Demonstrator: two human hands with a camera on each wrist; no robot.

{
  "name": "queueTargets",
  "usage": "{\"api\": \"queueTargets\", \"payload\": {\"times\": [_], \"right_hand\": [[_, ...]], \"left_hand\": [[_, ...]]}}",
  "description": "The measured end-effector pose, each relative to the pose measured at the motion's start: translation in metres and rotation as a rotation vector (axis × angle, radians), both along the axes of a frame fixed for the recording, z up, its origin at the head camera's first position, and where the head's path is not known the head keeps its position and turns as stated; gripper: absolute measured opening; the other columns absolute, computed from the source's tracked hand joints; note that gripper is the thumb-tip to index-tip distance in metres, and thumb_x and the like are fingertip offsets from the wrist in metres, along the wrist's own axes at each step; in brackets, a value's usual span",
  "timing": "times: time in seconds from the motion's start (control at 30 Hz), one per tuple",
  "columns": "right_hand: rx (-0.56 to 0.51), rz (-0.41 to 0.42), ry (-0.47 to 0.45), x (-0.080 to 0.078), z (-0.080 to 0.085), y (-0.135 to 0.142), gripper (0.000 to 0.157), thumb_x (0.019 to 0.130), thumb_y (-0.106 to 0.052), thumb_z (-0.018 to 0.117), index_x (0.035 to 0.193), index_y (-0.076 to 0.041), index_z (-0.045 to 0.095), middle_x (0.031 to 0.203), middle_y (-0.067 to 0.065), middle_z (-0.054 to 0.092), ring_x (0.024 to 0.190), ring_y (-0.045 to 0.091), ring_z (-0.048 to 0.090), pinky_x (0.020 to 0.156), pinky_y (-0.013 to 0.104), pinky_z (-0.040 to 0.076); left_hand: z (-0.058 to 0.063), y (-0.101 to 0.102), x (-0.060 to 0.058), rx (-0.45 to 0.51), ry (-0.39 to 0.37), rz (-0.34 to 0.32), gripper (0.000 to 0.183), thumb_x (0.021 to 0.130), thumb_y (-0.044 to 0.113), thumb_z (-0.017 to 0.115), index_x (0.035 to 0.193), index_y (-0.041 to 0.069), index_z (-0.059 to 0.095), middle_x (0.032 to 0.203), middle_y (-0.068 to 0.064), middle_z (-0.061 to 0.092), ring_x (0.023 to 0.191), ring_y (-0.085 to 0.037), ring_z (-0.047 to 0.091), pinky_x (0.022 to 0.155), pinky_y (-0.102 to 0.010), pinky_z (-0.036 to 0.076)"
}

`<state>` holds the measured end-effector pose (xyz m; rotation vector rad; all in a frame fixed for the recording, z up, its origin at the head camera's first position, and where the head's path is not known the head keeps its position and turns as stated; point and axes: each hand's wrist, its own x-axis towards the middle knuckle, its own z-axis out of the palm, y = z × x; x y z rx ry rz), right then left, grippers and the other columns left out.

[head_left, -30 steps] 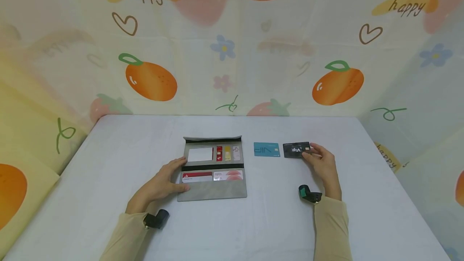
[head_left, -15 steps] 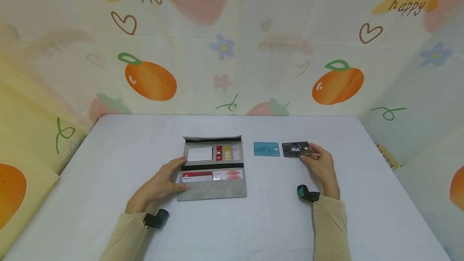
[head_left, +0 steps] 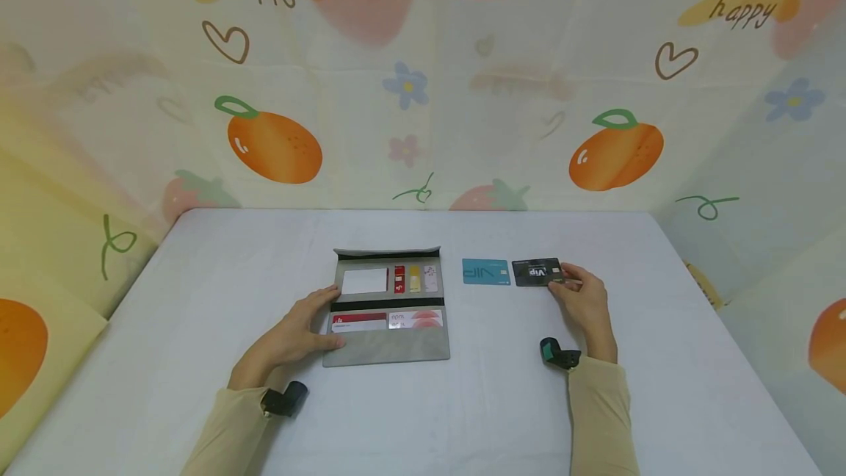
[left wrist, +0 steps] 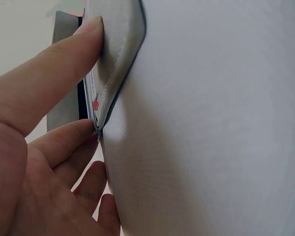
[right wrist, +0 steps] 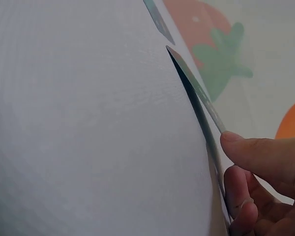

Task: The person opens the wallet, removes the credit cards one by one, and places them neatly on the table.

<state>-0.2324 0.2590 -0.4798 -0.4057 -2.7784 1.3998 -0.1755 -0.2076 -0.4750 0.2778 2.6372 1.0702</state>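
Observation:
A grey wallet (head_left: 390, 350) lies unfolded on the table, with several cards in its slots. My left hand (head_left: 291, 336) rests at its left side. In the left wrist view, the thumb (left wrist: 71, 64) presses the wallet's lower flap while the fingers touch its edge. To the right of the wallet, a blue VIP card (head_left: 485, 272) lies flat. Beside it, my right hand (head_left: 588, 307) pinches a black VIP card (head_left: 537, 272) by its right end. The right wrist view shows this card (right wrist: 199, 91) tilted, its held end raised off the cloth and its far end low. The fingertips beneath are partly hidden.
A white cloth (head_left: 489, 417) covers the table. Behind the table's back edge hangs a curtain (head_left: 463, 109) printed with fruit and flowers. Black wrist cameras are strapped to the left wrist (head_left: 284, 399) and the right wrist (head_left: 559, 354).
My right hand has shifted slightly left with the black card, narrowing the gap to the blue card. The left hand and the wallet have stayed where they were.

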Motion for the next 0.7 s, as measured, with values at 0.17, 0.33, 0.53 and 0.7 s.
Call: {"api": "queueTargets", "payload": {"times": [0.17,0.33,0.53,0.7], "right_hand": [[0.016,0.001,0.012,0.000,-0.001,0.000,0.052,0.094,-0.012,0.065,0.142,0.003,0.049,0.137,0.026,0.056,0.112,0.031,0.058,0.079,0.018,0.040],[0.017,0.006,0.020,0.001,0.000,0.002,0.052,0.093,-0.012,0.066,0.141,0.003,0.050,0.135,0.027,0.057,0.113,0.034,0.059,0.083,0.024,0.042],[0.000,0.011,0.029,0.002,0.007,0.002,0.051,0.094,-0.013,0.065,0.142,-0.001,0.051,0.136,0.024,0.057,0.116,0.035,0.059,0.083,0.024,0.044],[-0.006,0.028,0.038,0.002,0.015,0.000,0.049,0.095,-0.015,0.065,0.141,-0.004,0.052,0.136,0.022,0.058,0.116,0.034,0.059,0.079,0.018,0.044]], "left_hand": [[0.000,0.000,0.000,-0.001,0.002,0.000,0.092,0.079,0.029,0.083,0.152,0.003,0.034,0.161,-0.023,0.026,0.146,-0.050,0.018,0.114,-0.073,0.019],[0.000,0.001,0.001,-0.007,-0.005,0.005,0.092,0.079,0.030,0.083,0.152,0.004,0.034,0.161,-0.022,0.026,0.147,-0.049,0.018,0.114,-0.072,0.019],[0.001,0.001,0.001,-0.003,-0.006,0.010,0.091,0.079,0.027,0.083,0.152,0.004,0.035,0.161,-0.022,0.027,0.147,-0.049,0.018,0.114,-0.072,0.019],[0.001,0.001,0.000,-0.004,-0.002,0.010,0.090,0.079,0.027,0.083,0.152,0.003,0.035,0.160,-0.023,0.027,0.147,-0.050,0.018,0.114,-0.072,0.018]]}}
